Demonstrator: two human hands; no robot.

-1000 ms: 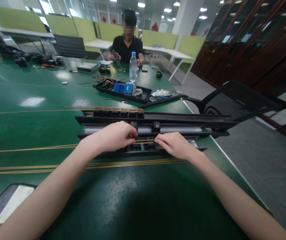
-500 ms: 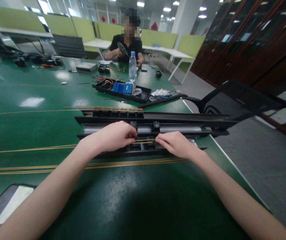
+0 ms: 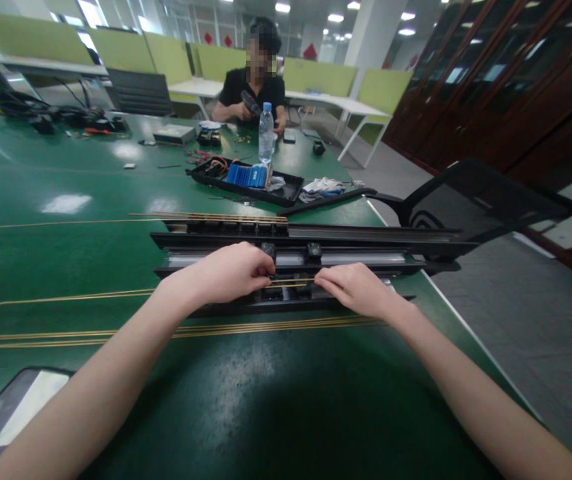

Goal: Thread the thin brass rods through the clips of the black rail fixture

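Observation:
My left hand (image 3: 236, 270) pinches thin brass-coloured rods (image 3: 289, 285) over the nearest black rail (image 3: 276, 305). At the right, my right hand (image 3: 349, 285) has its fingertips closed on the end of one rod. Small black blocks sit in the rails; one block (image 3: 313, 253) shows in the middle rail between and behind my hands. Behind it lies another long black rail (image 3: 366, 235), with more rods resting on a row of black blocks at its left. Several long rods (image 3: 246, 328) lie on the green table in front of the rails.
A black tray (image 3: 291, 190) with blue packs stands behind the rails, beside a water bottle (image 3: 266, 133) and gloves (image 3: 322, 188). Across the table (image 3: 216, 400) a person (image 3: 261, 87) holds a power tool. A dark flat device (image 3: 11, 400) lies front left; a mesh chair (image 3: 476, 200) stands right.
My right hand has shifted very slightly to the right, while my left hand stays nearly in place. Across the table, the person's power tool has tilted and moved a little.

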